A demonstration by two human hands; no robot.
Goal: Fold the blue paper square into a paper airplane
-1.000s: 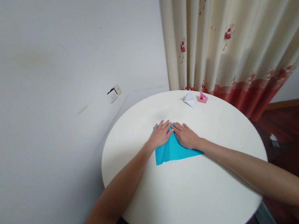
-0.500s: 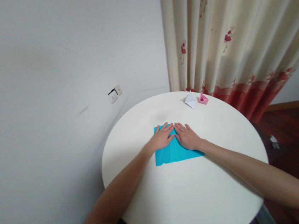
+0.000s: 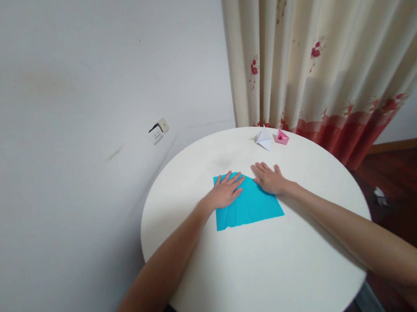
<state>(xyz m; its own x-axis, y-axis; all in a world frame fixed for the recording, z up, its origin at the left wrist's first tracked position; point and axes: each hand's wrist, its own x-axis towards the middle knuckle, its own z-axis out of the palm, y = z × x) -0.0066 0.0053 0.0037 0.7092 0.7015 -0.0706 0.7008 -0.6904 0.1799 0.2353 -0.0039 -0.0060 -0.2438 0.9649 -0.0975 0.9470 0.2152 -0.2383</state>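
Note:
A blue sheet of paper (image 3: pixel 253 206) lies flat on the round white table (image 3: pixel 257 265), its upper right side running at a slant and faint creases showing on its left part. My left hand (image 3: pixel 227 190) rests open on the upper left of the sheet, fingers spread and palm down. At the slanted edge, my right hand (image 3: pixel 269 178) lies flat with its fingers stretched out, mostly beyond the paper. The right thumb side is close to or touching that edge. Neither hand grips anything.
Near the far edge of the table stand a white folded paper piece (image 3: pixel 264 139) and a smaller pink folded paper piece (image 3: pixel 281 137). A wall socket (image 3: pixel 156 134) is on the white wall to the left. A flowered curtain (image 3: pixel 288 68) hangs behind the table.
My right hand has slid right and slightly away from me, off most of the blue paper, uncovering its slanted edge. My left hand stays on the sheet.

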